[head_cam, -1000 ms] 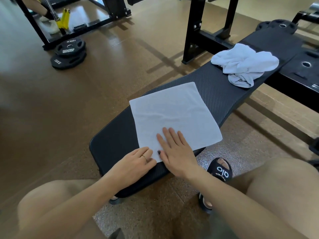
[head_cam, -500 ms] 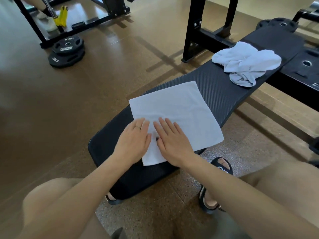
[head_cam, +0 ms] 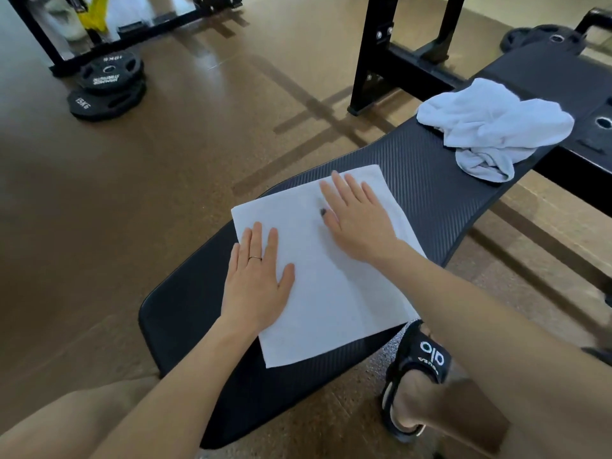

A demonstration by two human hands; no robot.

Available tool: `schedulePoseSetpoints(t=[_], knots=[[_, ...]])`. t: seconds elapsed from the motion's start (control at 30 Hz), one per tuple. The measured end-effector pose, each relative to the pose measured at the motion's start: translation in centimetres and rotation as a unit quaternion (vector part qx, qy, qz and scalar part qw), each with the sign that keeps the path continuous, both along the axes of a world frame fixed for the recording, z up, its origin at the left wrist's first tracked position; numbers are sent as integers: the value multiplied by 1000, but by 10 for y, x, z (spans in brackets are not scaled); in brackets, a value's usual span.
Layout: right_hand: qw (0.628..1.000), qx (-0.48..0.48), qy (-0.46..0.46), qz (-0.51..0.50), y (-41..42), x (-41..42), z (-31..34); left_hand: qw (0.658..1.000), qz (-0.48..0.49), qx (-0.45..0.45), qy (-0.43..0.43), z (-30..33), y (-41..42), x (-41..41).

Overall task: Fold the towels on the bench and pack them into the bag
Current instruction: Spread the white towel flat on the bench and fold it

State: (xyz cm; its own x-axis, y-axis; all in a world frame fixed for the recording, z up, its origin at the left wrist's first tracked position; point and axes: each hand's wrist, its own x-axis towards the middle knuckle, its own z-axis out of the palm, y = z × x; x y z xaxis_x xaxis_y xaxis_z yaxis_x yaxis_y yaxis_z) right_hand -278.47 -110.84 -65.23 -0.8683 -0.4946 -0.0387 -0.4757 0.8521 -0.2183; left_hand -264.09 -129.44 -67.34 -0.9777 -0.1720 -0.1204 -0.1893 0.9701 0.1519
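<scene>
A white towel [head_cam: 326, 293] lies flat on the near end of the black padded bench [head_cam: 424, 180]. My left hand [head_cam: 256, 276] presses flat on the towel's left edge, fingers straight, a ring on one finger. My right hand [head_cam: 356, 217] lies flat on the towel's far right part, fingers spread. A heap of crumpled white towels [head_cam: 493, 127] sits farther along the bench at the right. No bag is in view.
A black rack upright [head_cam: 374, 54] stands behind the bench. Stacked black weight plates [head_cam: 107, 84] lie on the brown floor at the far left. My right foot in a black sandal [head_cam: 417, 369] rests under the bench's near right side.
Both hands slid away from me across the towel, from its near edge outward; the left went to the left edge, the right toward the far right corner.
</scene>
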Motion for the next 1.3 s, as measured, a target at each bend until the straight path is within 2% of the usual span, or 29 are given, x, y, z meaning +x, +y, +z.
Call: schedulePoseSetpoints(t=[0.07,0.23,0.33,0.43,0.53,0.6,0.63,0.7,0.77,0.83,0.97,1.07,1.2,1.3], knots=[[1000,17,-17,7,6,-22,-3,1000,-2,0,-9,-1,-1,0],[994,25,-46,-99,46,-74,-12,1000,3,-4,-16,1,2,-2],[997,10,1,-74,31,-76,-2,1000,12,-9,-18,8,1,-10],[1000,-10,1,-26,24,-63,-10,998,49,-11,43,10,-15,-36],[999,22,-21,-22,32,-66,-23,997,71,9,-2,2,-29,-47],[999,36,1,-34,29,-66,-18,997,72,29,-14,-2,-32,-46],[998,25,32,-37,23,-56,-11,996,72,44,-16,-1,-32,-47],[996,-56,68,-21,3,-16,2,989,103,107,-13,4,-37,-55],[985,-165,53,23,-20,47,6,966,157,205,11,13,-48,-67],[976,-205,32,59,-39,118,6,948,176,262,33,22,-59,-75],[989,-112,-34,95,-51,210,10,958,152,234,73,32,-72,-74],[993,-43,1,105,-51,228,2,956,153,240,75,36,-76,-75],[987,-19,71,140,-51,228,-6,958,134,237,89,45,-79,-78],[981,59,72,171,-54,222,3,958,109,247,94,48,-79,-81]])
